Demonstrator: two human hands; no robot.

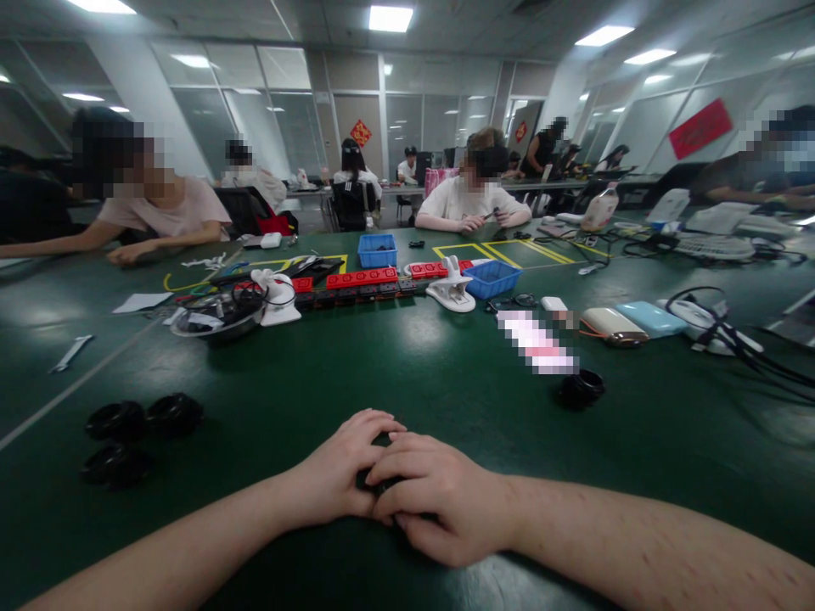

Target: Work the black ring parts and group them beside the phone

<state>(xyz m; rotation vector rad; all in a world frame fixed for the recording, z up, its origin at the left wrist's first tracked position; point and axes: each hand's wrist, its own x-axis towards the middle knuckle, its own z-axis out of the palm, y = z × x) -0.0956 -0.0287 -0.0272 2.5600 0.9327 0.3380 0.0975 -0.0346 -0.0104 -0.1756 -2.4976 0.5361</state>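
Near the front of the green table, my left hand (334, 468) and my right hand (442, 488) meet around a black part (382, 440). Fingers cover most of it, so its full shape is hidden. My left hand curls round its left side, while the right lies over it from the other side with bent fingers. To the left sit three black ring-shaped parts, one of them a hollow black ring (116, 420) with a raised rim. Another similar black ring (581, 388) stands to the right, beyond my right hand.
A wrench (71, 353) lies far left. Beyond my hands are a metal bowl (220, 327) of cables, red socket strips (362, 279), a white clip stand (452, 293) and blue bins, including a blue bin (378, 251). A blurred phone (535, 341) lies right. Several people sit around.
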